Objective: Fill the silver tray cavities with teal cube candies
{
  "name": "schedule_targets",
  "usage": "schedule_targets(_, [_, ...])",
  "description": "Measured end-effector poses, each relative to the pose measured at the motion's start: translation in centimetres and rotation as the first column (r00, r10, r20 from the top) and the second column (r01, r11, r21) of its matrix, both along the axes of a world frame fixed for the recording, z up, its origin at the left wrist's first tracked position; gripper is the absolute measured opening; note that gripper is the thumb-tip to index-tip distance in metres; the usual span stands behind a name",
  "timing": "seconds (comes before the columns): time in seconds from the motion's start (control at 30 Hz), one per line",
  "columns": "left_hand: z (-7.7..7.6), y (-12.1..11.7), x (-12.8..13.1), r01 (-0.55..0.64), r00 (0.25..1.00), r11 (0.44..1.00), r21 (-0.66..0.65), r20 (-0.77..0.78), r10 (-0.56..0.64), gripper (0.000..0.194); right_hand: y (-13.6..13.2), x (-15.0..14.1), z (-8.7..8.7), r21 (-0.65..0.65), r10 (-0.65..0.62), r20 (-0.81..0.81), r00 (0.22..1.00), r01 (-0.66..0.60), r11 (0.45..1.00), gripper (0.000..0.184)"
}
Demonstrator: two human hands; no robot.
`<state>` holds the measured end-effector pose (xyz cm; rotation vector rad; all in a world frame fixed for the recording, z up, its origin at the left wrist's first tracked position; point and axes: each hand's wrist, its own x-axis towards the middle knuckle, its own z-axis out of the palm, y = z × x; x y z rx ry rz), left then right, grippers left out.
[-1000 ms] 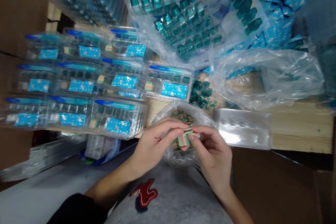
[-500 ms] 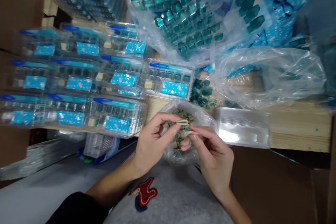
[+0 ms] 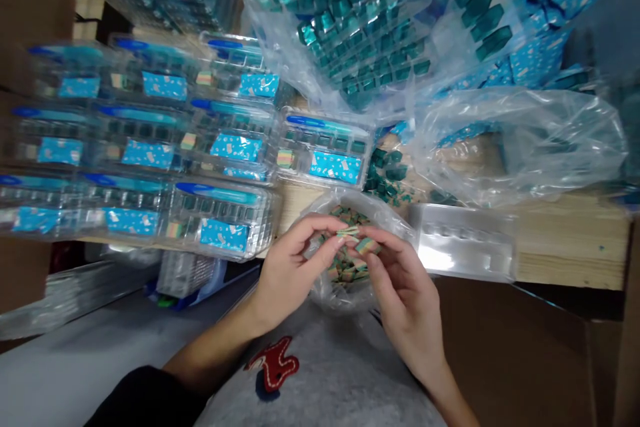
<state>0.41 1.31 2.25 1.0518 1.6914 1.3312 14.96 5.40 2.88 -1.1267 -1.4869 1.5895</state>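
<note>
Over an open clear plastic bag (image 3: 395, 213), both my hands are close together. My left hand (image 3: 295, 267) pinches a few thin, pale green and peach striped squares (image 3: 347, 232) between thumb and fingers, edge-on to me. In my right hand (image 3: 407, 287), another striped square (image 3: 368, 246) with green, yellow and orange bands is held at the fingertips, its flat face showing. Many similar striped pieces (image 3: 350, 273) fill the bag below. What material they are, I cannot tell.
Clear trays (image 3: 230, 213) with blue pens and blue patterned packets stand in rows at left. One such tray (image 3: 325, 153) sits behind the bag. Dark teal pieces (image 3: 387, 173) lie beside it; a clear empty tray (image 3: 465, 243) is at right. Plastic bags (image 3: 550, 140) with teal pieces cover the back.
My right hand has moved up and slightly left, closer to my left hand. Its striped square has turned from edge-on to face-on. My left hand keeps its pinch.
</note>
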Motion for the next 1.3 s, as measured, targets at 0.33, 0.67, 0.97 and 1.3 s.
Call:
schedule_targets(0.33, [0.6, -0.1, -0.5, 0.103, 0.991, 0.99, -0.101, 0.098, -0.094, 0.013, -0.7, 0.4, -0.5, 0.318, -0.115, 0.122, 0.986, 0.071, 0.945, 0.04])
schedule_targets(0.67, [-0.2, -0.5, -1.7, -0.027, 0.999, 0.998, -0.063, 0.021, 0.028, 0.008, 1.2, -0.2, -1.4, 0.417, -0.058, 0.315, 0.947, -0.083, 0.905, 0.025])
schedule_targets(0.97, [-0.5, -1.0, -3.5, -0.144, 0.973, 0.981, -0.133, 0.162, 0.164, 0.016, 1.7, -3.2, -5.0, 0.186, 0.228, 0.866, 0.445, -0.709, 0.68, 0.03])
schedule_targets(1.3, [0.9, -1.3, -2.7, 0.08, 0.997, 0.995, 0.051, -0.004, -0.08, 0.011, 2.5, 0.3, -0.2, 0.382, 0.172, 0.428, 0.887, -0.35, 0.856, 0.025])
